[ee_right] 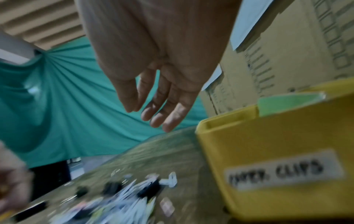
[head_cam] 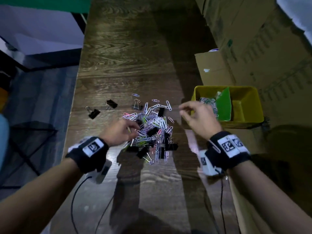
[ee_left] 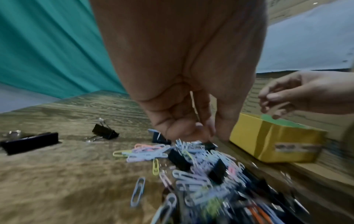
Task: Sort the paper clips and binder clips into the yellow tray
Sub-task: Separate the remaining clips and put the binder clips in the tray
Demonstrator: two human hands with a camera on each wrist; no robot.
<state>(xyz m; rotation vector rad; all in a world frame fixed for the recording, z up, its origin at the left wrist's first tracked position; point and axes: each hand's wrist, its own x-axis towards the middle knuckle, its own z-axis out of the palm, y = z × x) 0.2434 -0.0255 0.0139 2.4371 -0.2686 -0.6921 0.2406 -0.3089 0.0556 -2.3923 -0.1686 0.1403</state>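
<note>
A: Item one, the mixed pile (head_cam: 152,129): pastel paper clips and black binder clips heaped together at mid-table. Where does it sit relative to the rest?

B: Just left of the yellow tray (head_cam: 249,98), near enough for short carries. Three binder clips (head_cam: 111,103) lie apart to the pile's left, likely set aside by kind.

A: Item two, the tray itself?

B: A green divider (head_cam: 223,105) splits it. The left compartment holds paper clips (head_cam: 208,103); the right one looks bare. A front label reading roughly "clips" faces the person, so each kind has its side.

A: Item three, the hands?

B: The left hand (head_cam: 118,132) is down at the pile's near-left edge, fingers curled, pinching thin clips (ee_left: 195,109) in the left wrist view; which kind, I cannot tell. The right hand (head_cam: 199,117) hangs between pile and tray, fingers (ee_right: 168,115) loose and spread, nothing in them.

A: Progress?

B: Early, by my judgement; most of the pile is unsorted.
</note>
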